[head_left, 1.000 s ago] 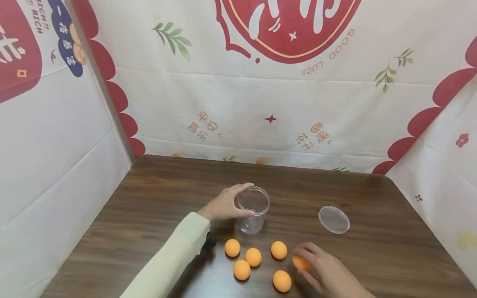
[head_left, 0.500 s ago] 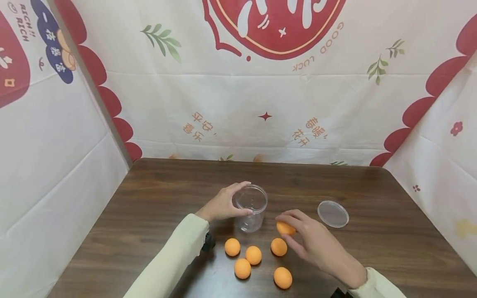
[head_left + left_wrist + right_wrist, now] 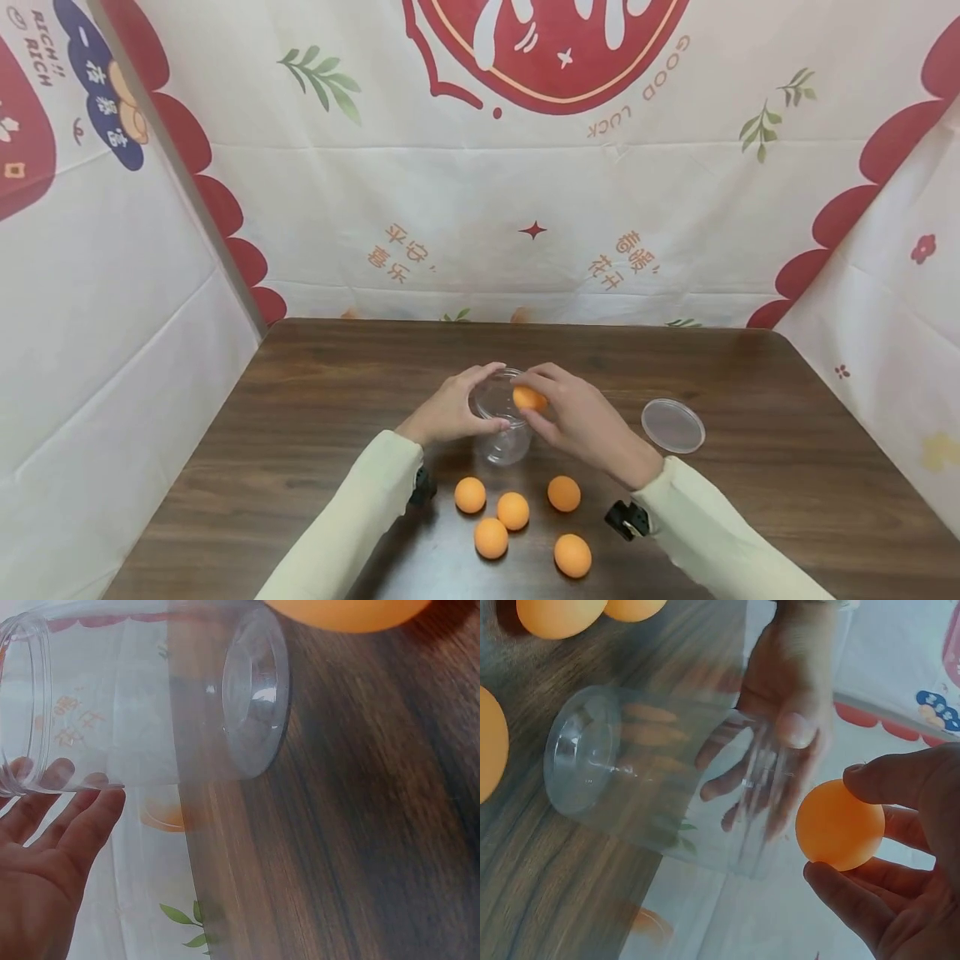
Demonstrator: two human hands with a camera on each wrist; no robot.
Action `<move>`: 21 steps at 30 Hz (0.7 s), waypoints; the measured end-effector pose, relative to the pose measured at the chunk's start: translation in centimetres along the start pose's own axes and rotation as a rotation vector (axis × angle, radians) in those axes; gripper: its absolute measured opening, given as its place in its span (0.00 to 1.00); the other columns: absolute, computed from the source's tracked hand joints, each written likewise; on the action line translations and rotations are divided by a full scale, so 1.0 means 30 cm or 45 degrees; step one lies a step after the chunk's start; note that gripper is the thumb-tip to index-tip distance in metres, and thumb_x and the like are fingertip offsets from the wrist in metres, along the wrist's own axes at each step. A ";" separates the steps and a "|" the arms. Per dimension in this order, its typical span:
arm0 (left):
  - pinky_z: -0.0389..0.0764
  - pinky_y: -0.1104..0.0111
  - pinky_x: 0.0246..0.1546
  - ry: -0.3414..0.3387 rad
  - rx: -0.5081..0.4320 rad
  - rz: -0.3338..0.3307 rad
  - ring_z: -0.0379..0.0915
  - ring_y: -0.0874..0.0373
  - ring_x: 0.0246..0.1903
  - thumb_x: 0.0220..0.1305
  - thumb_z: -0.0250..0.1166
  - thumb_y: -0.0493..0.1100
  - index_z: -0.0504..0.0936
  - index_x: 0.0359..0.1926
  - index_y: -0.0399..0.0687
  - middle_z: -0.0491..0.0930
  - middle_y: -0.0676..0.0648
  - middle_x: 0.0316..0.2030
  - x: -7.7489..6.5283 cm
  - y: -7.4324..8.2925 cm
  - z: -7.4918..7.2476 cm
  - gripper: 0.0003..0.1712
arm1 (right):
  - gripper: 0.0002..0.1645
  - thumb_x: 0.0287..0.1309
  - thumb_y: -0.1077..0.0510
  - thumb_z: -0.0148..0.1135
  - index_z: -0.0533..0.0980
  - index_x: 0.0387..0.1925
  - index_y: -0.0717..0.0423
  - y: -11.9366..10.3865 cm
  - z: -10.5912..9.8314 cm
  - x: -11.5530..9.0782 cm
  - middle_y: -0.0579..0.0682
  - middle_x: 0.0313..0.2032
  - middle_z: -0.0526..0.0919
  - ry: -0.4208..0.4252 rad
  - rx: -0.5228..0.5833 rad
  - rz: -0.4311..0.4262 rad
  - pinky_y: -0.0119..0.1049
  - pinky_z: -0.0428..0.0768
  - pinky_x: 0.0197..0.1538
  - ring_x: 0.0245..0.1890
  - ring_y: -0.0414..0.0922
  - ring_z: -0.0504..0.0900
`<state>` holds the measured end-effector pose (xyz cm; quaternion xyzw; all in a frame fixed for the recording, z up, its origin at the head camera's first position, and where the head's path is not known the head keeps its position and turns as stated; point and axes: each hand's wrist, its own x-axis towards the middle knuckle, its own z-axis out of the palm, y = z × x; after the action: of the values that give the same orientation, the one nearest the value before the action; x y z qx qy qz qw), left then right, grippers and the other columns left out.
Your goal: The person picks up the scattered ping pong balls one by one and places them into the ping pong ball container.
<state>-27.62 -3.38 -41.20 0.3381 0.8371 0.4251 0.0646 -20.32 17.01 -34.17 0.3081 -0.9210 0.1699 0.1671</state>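
A clear plastic jar point(image 3: 506, 447) stands upright and uncapped on the table. My left hand point(image 3: 450, 408) holds it near the rim, thumb on the near side and fingers around the far side. In the left wrist view the fingertips point(image 3: 112, 799) lie against the wall of the jar point(image 3: 135, 705). My right hand point(image 3: 583, 418) pinches an orange ping-pong ball point(image 3: 840, 825) between thumb and fingers. In the head view this ball overlaps the right part of the jar's mouth; from the right wrist it shows just outside the rim.
Several more orange ping-pong balls point(image 3: 513, 511) lie on the dark wooden table point(image 3: 337, 400) in front of the jar. A round clear lid point(image 3: 672, 426) lies to the right. Printed white cloth point(image 3: 450, 192) hangs behind the table and along both sides.
My right hand has picked the ball up from the right of the group and carried it left and away from me to the jar's mouth. The left hand keeps its hold on the jar.
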 end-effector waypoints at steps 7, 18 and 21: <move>0.73 0.53 0.56 -0.002 -0.036 0.024 0.68 0.47 0.61 0.53 0.71 0.50 0.60 0.70 0.46 0.68 0.46 0.64 0.000 0.001 -0.002 0.47 | 0.20 0.53 0.58 0.68 0.79 0.49 0.58 0.003 0.040 0.067 0.54 0.47 0.80 -0.105 -0.006 0.004 0.39 0.81 0.38 0.37 0.45 0.82; 0.73 0.59 0.56 -0.007 -0.007 -0.005 0.67 0.55 0.60 0.52 0.72 0.50 0.60 0.71 0.50 0.68 0.48 0.64 -0.003 0.000 -0.001 0.47 | 0.20 0.56 0.58 0.66 0.79 0.51 0.57 0.003 0.070 0.124 0.56 0.51 0.80 -0.393 -0.005 0.092 0.42 0.81 0.44 0.46 0.50 0.82; 0.74 0.60 0.54 -0.006 -0.014 -0.023 0.68 0.54 0.59 0.53 0.72 0.51 0.60 0.71 0.52 0.66 0.48 0.66 -0.014 -0.001 -0.009 0.47 | 0.21 0.56 0.59 0.65 0.78 0.52 0.57 -0.002 0.080 0.130 0.57 0.53 0.80 -0.406 0.007 0.107 0.44 0.81 0.45 0.48 0.52 0.81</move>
<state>-27.41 -3.84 -41.14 0.3313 0.8376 0.4283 0.0724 -23.71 13.97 -34.66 0.2930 -0.9474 0.1283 0.0106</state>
